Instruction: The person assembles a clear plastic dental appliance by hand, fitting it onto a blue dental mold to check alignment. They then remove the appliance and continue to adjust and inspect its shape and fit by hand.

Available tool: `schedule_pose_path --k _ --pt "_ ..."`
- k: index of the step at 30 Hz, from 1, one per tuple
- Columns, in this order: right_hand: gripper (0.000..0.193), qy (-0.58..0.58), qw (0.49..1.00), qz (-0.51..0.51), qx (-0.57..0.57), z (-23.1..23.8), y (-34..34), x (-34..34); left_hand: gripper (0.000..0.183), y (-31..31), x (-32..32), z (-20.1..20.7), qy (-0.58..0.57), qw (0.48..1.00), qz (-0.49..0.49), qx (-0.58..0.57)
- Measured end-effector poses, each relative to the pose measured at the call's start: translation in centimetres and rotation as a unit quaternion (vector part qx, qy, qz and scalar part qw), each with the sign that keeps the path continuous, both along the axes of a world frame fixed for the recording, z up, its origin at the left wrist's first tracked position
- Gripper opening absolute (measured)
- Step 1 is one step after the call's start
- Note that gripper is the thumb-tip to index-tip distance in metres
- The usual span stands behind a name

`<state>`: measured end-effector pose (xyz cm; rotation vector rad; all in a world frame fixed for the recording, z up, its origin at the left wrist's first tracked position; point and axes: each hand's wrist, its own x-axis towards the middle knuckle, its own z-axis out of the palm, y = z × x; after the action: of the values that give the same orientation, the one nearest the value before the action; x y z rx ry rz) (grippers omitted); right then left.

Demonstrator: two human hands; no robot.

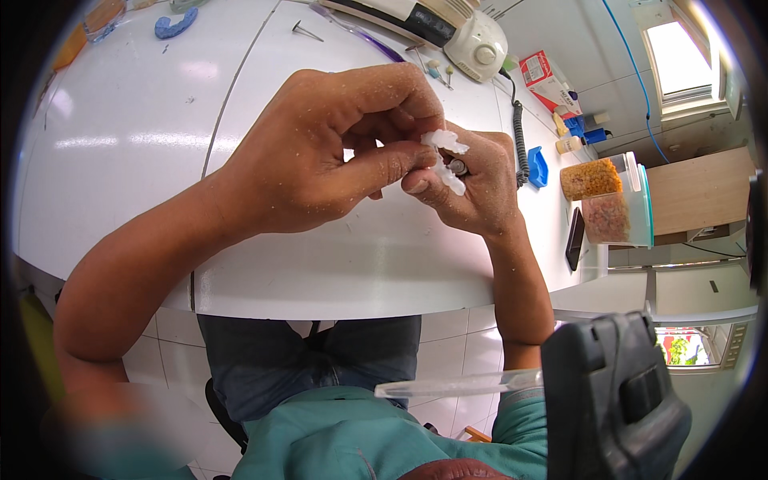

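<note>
Both hands meet above the white table, their skin dotted with pale dust. My left hand (324, 148) pinches a small white piece with a jagged, uneven outline (448, 142) between thumb and fingertips. On the other side, my right hand (480, 180) closes on the same piece, its thumb next to the lower part. A small round metallic thing (458, 166) shows between the right fingers; whether it is a ring or a tool tip I cannot tell. Some fingertips are hidden behind the hands.
Beyond my hands lie a purple-handled tool (364, 34), a metal pin (307, 32), small rotary burs (434, 70) and a cream-coloured machine (476, 48). A blue horseshoe-shaped piece (176, 24) sits far left. At right are a blue tray (538, 166), a dark phone (575, 238) and clear tubs (608, 216).
</note>
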<state>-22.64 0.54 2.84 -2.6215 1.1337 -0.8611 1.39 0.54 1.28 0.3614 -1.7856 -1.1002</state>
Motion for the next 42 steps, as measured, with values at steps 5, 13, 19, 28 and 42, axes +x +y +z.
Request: schedule_pose_path --k 5,13,19,28,42 --pt "0.066 0.0 1.0 -0.001 -0.004 -0.02 0.07 0.03 0.016 0.0 -0.05 -0.04 0.002 1.0 0.003 -0.005" --pt "0.064 -0.006 1.0 -0.003 -0.002 0.05 0.2 0.13 0.015 -0.05 -0.04 -0.04 0.003 1.0 0.006 -0.013" --pt "0.063 -0.001 1.0 -0.005 -0.001 0.13 0.27 0.06 0.014 -0.12 -0.12 -0.16 0.007 1.0 0.006 -0.017" --pt "0.061 -0.015 1.0 0.005 -0.005 0.05 0.2 0.17 0.015 -0.08 -0.08 -0.09 0.006 1.0 0.007 -0.013" --pt "0.065 -0.008 1.0 -0.005 -0.008 0.16 0.31 0.2 0.013 -0.15 -0.19 -0.1 0.012 0.999 0.013 -0.029"
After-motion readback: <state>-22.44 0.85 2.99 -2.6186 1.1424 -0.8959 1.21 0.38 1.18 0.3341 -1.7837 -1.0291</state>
